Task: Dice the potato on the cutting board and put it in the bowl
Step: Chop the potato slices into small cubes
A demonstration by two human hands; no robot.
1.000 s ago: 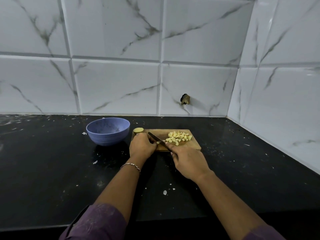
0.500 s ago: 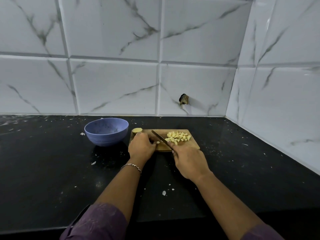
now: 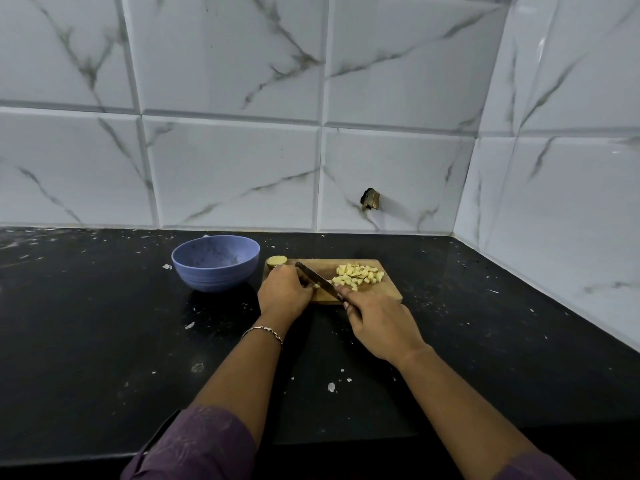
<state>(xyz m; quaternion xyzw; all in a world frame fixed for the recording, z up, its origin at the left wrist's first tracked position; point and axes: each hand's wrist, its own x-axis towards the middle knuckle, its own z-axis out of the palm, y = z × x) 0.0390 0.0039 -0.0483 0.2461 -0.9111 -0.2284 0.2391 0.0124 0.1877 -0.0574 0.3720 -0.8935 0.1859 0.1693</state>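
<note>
Right hand (image 3: 377, 323) grips knife (image 3: 317, 279), blade slanting across cutting board (image 3: 389, 295) against left hand (image 3: 285, 289), curled over a mostly hidden potato piece (image 3: 316, 286) to steady it — dice (image 3: 360, 274) heaped at 2 o'clock, bowl (image 3: 216, 263) at 9 o'clock.

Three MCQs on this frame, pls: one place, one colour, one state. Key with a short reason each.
1. Where does the bowl stand relative to the cutting board?
A) left of it
B) right of it
C) on it

2. What colour is the bowl?
A) red
B) blue
C) white

3. The right hand is:
A) open and idle
B) gripping the knife
C) lifting the bowl

Key:
1 A: it sits on the counter, off the board's left end.
2 B: its wall and inside are blue.
3 B: the hand is closed round the knife, with the blade slanting over the board.
</note>
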